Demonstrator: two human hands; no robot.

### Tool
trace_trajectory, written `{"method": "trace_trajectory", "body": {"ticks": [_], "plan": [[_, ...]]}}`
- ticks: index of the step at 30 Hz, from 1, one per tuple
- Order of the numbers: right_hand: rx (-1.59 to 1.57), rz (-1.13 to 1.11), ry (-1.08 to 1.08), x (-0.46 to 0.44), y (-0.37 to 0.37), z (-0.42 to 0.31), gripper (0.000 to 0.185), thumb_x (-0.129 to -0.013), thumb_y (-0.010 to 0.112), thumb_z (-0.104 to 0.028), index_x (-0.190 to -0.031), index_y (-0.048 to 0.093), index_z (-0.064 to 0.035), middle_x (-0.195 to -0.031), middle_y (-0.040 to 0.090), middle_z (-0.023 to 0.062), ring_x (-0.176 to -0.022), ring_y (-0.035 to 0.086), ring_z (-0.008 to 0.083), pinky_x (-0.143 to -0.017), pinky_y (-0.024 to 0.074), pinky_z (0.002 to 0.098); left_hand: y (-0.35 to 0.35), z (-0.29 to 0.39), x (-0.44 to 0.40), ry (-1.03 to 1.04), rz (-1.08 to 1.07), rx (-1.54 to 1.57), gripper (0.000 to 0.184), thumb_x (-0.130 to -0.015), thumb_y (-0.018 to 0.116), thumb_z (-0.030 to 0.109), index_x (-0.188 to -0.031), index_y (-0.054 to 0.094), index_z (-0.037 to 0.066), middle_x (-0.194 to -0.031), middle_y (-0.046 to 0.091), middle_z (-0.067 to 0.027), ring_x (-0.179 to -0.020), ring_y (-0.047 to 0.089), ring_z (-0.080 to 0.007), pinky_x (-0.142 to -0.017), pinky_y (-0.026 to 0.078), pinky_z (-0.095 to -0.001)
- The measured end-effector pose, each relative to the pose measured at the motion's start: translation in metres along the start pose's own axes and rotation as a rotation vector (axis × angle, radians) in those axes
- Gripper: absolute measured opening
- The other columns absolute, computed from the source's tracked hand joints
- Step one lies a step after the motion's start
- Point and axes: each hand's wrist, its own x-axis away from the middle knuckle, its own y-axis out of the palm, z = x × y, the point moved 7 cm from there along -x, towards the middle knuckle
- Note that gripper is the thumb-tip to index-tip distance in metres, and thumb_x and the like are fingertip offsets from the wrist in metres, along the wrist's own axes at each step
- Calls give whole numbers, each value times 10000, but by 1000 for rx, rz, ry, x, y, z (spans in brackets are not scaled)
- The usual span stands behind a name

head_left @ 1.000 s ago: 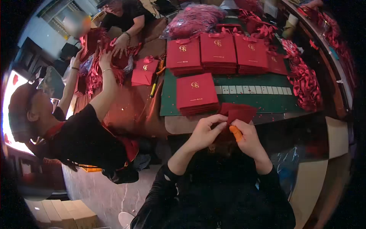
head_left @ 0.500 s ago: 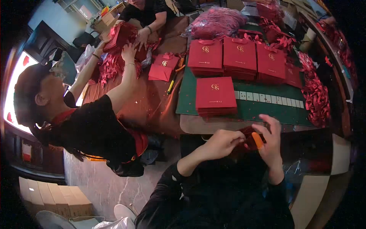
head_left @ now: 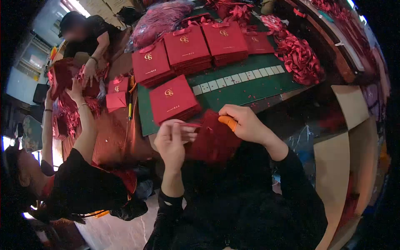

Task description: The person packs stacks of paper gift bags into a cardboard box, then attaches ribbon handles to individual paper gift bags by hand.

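Note:
A dark red bag (head_left: 214,141) hangs between my hands at the near edge of the table. My right hand (head_left: 241,123), with an orange cover on one finger, is closed on the bag's upper edge. On the other side my left hand (head_left: 173,141) has its fingers bent around a thin red strip at the bag's left side; what exactly it grips is blurred. Just beyond lies a stack of red bags with gold lettering (head_left: 174,99), on the green mat (head_left: 233,91).
Taller stacks of red bags (head_left: 186,46) stand behind, beside a plastic-wrapped bundle (head_left: 160,21). Red ribbons (head_left: 298,58) are heaped at right. Two people at left handle red bags and ribbons near a yellow-black marker (head_left: 130,109). Cardboard (head_left: 333,166) stands at right.
The view has turned, shifting the table leftward. My right hand, spread half a second ago, has closed on the bag. The bag is now raised and spread out between my hands.

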Motion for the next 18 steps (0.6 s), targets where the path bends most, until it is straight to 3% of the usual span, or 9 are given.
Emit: {"method": "trace_trajectory", "body": {"ticks": [1,3,8,13,14,15,16,18], "plan": [[-54,-11,67,3,1,7,105,-833,594,-37,-906,533,7,-848,584,139,-787,597,289,-659,465,331,-11,5,-7,75,-40,-40,142,-970,421,130,-940,503,18,-747,624,-105,-592,632,-186,-509,530,-270],[-95,-19,136,3,-1,17,98,-834,596,-41,-895,535,5,-827,584,140,-780,599,289,-646,461,330,-2,9,-10,27,-80,44,153,-966,437,146,-939,507,13,-727,617,-101,-575,630,-182,-490,530,-278],[-41,30,4,-2,7,13,82,-830,608,-30,-861,538,-2,-786,571,112,-703,544,212,-642,425,285,-13,-1,-23,35,-26,256,172,-968,437,166,-936,505,12,-718,604,-92,-533,615,-183,-490,542,-295],[-120,43,78,-7,9,15,90,-836,604,-44,-873,538,4,-782,584,106,-714,559,181,-641,437,289,-19,-4,-19,-42,-39,233,205,-975,415,166,-1103,465,14,-792,598,-99,-670,647,-228,-548,553,-318],[-154,74,96,-8,7,14,109,-842,604,-72,-882,539,6,-795,599,122,-734,585,196,-645,449,304,-18,-3,-15,-6,-47,183,269,-973,418,152,-1193,434,-1,-874,610,-112,-775,640,-215,-638,555,-322],[-165,107,81,-9,6,14,86,-843,589,-36,-884,539,21,-783,594,105,-748,563,135,-661,449,275,-20,-1,-12,32,-56,134,350,-971,422,138,-1284,404,-17,-956,621,-125,-881,634,-201,-728,557,-326],[-159,110,81,-9,6,12,86,-843,589,-36,-884,539,21,-783,594,105,-748,563,135,-661,449,275,-33,-10,-6,69,12,-11,337,-965,435,123,-1268,429,-25,-1025,611,-142,-957,605,-198,-805,533,-339],[-149,150,129,-8,3,12,62,-844,577,-18,-883,548,20,-784,595,90,-755,546,106,-667,452,263,-31,-3,10,172,-26,-141,293,-957,446,100,-1215,488,-33,-1083,599,-153,-949,609,-211,-840,514,-344]]}}
